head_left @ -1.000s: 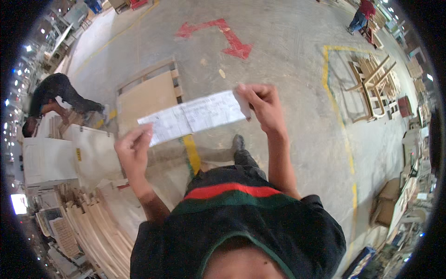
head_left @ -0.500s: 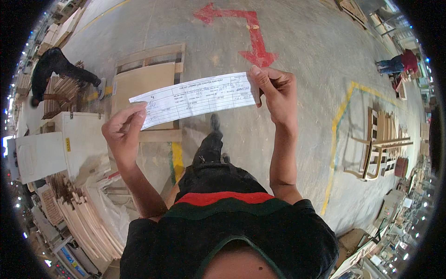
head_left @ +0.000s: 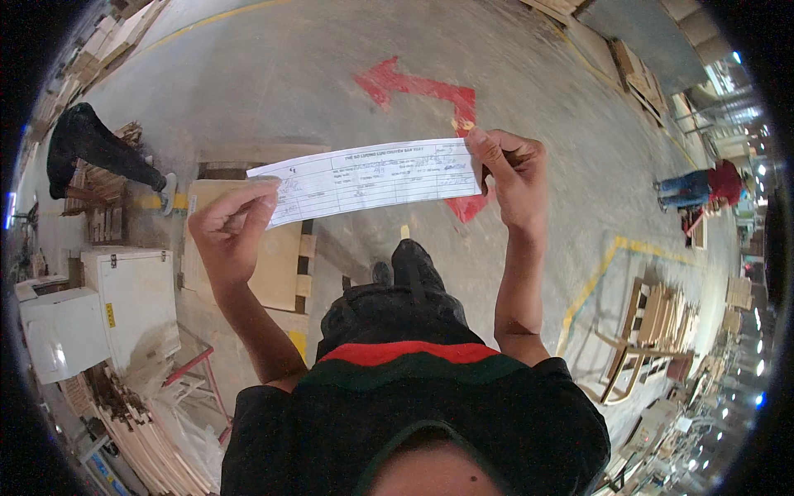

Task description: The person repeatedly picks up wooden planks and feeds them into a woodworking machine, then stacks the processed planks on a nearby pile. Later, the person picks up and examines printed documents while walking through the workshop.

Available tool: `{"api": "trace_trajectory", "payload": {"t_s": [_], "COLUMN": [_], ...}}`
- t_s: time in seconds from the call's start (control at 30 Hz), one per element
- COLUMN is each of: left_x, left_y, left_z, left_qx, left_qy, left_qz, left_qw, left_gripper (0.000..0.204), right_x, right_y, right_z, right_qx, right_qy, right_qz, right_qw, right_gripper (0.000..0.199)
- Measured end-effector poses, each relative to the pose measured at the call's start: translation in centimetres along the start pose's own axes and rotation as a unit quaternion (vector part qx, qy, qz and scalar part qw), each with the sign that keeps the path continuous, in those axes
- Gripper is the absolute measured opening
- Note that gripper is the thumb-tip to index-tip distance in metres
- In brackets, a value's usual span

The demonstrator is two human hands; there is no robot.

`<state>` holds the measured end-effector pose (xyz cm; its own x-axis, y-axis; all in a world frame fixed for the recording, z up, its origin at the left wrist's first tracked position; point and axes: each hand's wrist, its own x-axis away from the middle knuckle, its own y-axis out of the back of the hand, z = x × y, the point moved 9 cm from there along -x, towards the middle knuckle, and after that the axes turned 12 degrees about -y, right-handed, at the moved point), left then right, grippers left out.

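A long white paper form [head_left: 372,183], printed with a table and marked with handwriting, is stretched between my two hands in front of my body. My left hand [head_left: 231,225] pinches its left end between thumb and fingers. The right end is gripped by my right hand [head_left: 514,172], thumb on top of the sheet and fingers behind it. The paper tilts slightly, its right end farther up than the left. Below it my dark shoe [head_left: 413,260] steps on the grey floor.
A pallet with a flat board [head_left: 269,260] lies under the paper's left side. White cabinets [head_left: 132,306] and stacked wood strips [head_left: 153,438] stand at left. A red arrow [head_left: 422,87] marks the floor ahead. Wooden frames [head_left: 637,351] are at right. Two people, one in dark trousers [head_left: 99,153], one in red [head_left: 724,183], stand aside.
I have stepped forward: the floor arrow, pallet and cabinets have shifted toward me. Both hands still hold the paper form, now slightly farther right in view.
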<state>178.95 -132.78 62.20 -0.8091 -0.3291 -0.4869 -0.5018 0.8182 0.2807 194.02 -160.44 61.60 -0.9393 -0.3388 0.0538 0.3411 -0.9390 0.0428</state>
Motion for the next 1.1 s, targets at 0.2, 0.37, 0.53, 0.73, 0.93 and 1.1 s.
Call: {"api": "trace_trajectory", "payload": {"t_s": [0.2,0.37,0.53,0.73,0.93,1.1], "left_x": [-14.6,-25.9,-33.6,-40.4,-49.7,-61.3], "left_y": [-1.5,0.0,5.3,10.6,18.7,27.7], "left_z": [8.1,15.9,20.8,30.0,41.5,49.7], "left_qx": [-0.005,-0.019,-0.077,-0.057,-0.088,-0.117], "left_qy": [-0.032,0.033,0.067,0.107,0.133,0.174], "left_qz": [-0.043,-0.115,-0.228,-0.327,-0.393,-0.405], "left_qw": [0.999,0.993,0.968,0.937,0.906,0.890], "left_gripper": [0.015,0.020,0.023,0.029,0.028,0.025], "right_x": [-20.3,-38.9,-54.7,-68.3,-82.5,-94.1], "right_y": [-2.6,-9.4,-20.8,-35.7,-50.3,-61.7], "right_z": [-1.0,-0.1,0.5,0.2,-1.0,2.2], "right_qx": [-0.006,0.004,0.054,0.078,0.109,0.136], "right_qy": [0.002,0.005,-0.022,0.009,-0.006,0.007], "right_qz": [0.045,0.118,0.203,0.331,0.411,0.409], "right_qw": [0.999,0.993,0.977,0.940,0.905,0.903], "right_gripper": [0.025,0.023,0.023,0.026,0.026,0.025]}}
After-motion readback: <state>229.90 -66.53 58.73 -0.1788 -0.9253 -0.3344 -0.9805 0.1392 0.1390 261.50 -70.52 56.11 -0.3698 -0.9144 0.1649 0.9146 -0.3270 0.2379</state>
